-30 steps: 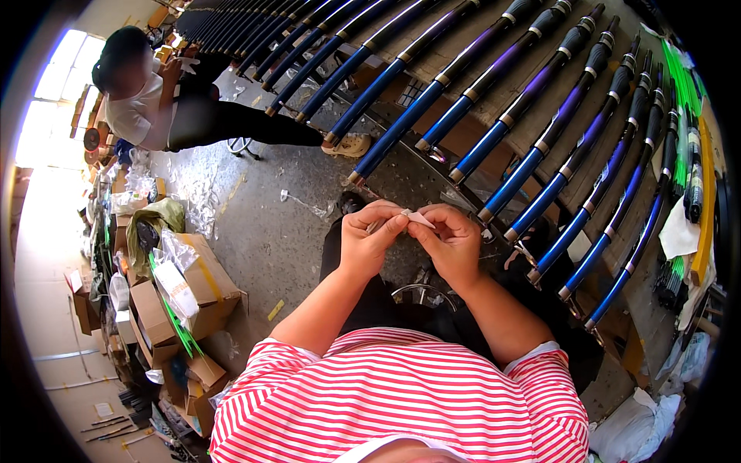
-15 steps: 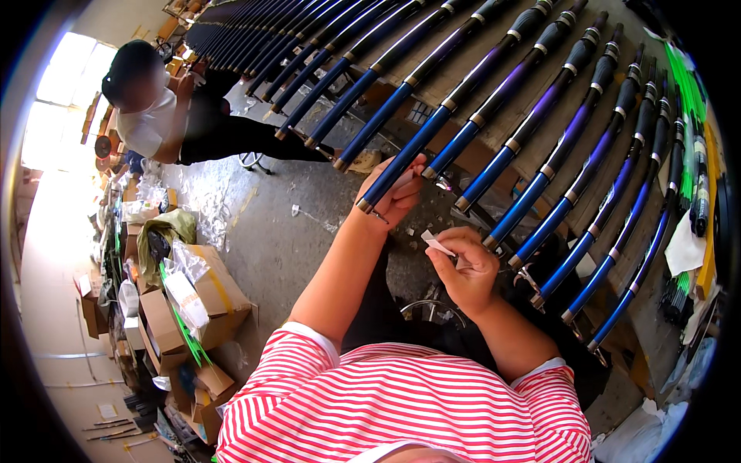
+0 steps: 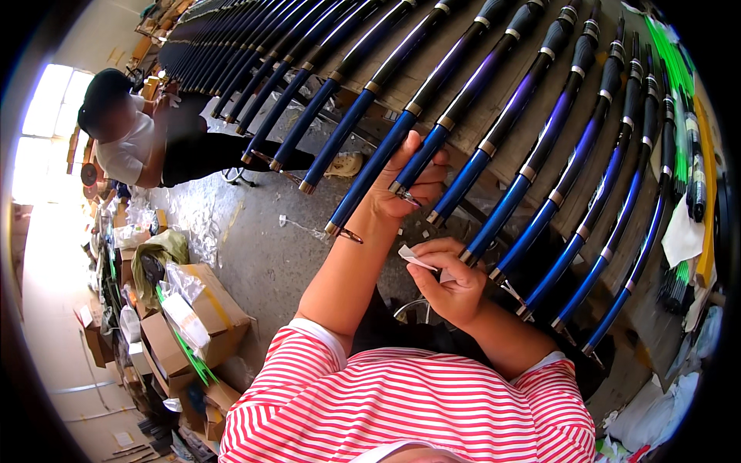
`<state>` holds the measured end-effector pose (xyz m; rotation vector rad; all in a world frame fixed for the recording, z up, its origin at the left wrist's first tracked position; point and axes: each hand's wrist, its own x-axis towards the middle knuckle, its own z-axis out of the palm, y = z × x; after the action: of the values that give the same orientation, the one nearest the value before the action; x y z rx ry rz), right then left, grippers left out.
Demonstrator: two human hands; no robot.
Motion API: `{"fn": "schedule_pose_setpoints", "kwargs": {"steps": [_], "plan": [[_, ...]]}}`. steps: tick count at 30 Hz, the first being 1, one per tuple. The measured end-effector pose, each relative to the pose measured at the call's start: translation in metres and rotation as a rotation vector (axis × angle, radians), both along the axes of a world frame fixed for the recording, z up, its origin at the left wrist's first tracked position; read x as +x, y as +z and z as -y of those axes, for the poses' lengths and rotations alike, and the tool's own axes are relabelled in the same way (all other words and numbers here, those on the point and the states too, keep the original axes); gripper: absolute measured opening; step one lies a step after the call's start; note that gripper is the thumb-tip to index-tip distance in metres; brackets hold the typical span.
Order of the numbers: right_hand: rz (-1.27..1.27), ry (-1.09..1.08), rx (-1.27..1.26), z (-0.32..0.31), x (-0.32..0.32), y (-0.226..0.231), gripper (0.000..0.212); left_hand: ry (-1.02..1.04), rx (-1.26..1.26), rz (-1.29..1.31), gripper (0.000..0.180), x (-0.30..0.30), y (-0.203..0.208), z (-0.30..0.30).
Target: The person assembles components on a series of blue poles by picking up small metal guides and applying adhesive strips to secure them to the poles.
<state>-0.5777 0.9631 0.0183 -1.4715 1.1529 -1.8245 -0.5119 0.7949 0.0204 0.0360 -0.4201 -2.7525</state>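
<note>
Blue-and-black fishing rods (image 3: 482, 208) lie in a long row, their blue ends with metal rings pointing at me. My left hand (image 3: 405, 185) is closed around the blue end of one fishing rod (image 3: 424, 158), its fingers curling from behind; part of the palm is hidden by the rod. A small metal wire piece hangs from that rod's end by the fingers. Lower and to the right, my right hand (image 3: 454, 285) pinches a small white paper slip (image 3: 415, 258) between thumb and fingers, close to the end of another rod.
The rods rest on a brown table (image 3: 494, 69). At left, a person (image 3: 127, 139) in a white shirt stands by the row's far part. Cardboard boxes (image 3: 212, 309) and plastic wrap lie on the floor at left. Green rods (image 3: 675, 69) and white bags (image 3: 656, 409) are at right.
My left hand has moved slightly right and up onto a neighbouring rod; the pale slip seen in it before no longer shows. My right hand, still with its slip, has shifted slightly left and down.
</note>
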Motion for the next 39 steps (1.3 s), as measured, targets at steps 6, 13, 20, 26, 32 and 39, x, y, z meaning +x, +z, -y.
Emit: {"fn": "schedule_pose_setpoints", "kwargs": {"steps": [6,13,20,26,32,39], "plan": [[0.029,0.009,-0.027,0.0,0.006,-0.002,0.015,-0.012,-0.096,0.055,0.043,0.015,-0.005,-0.008],[0.092,0.013,-0.009,-0.006,0.014,-0.004,0.016,-0.029,-0.018,-0.091,0.053,0.043,-0.009,-0.029],[0.064,0.02,-0.083,0.0,0.014,0.012,0.015,0.084,0.011,0.085,0.056,0.049,-0.004,-0.041],[0.038,0.028,-0.13,0.005,0.014,0.012,0.014,0.091,-0.174,0.15,0.056,0.05,-0.004,-0.038],[0.017,0.053,-0.152,0.008,0.013,0.015,0.013,0.094,-0.195,0.187,0.055,0.051,-0.006,-0.036],[0.002,0.072,-0.168,0.01,0.012,0.014,0.013,0.079,-0.206,0.165,0.053,0.048,-0.004,-0.034]]}}
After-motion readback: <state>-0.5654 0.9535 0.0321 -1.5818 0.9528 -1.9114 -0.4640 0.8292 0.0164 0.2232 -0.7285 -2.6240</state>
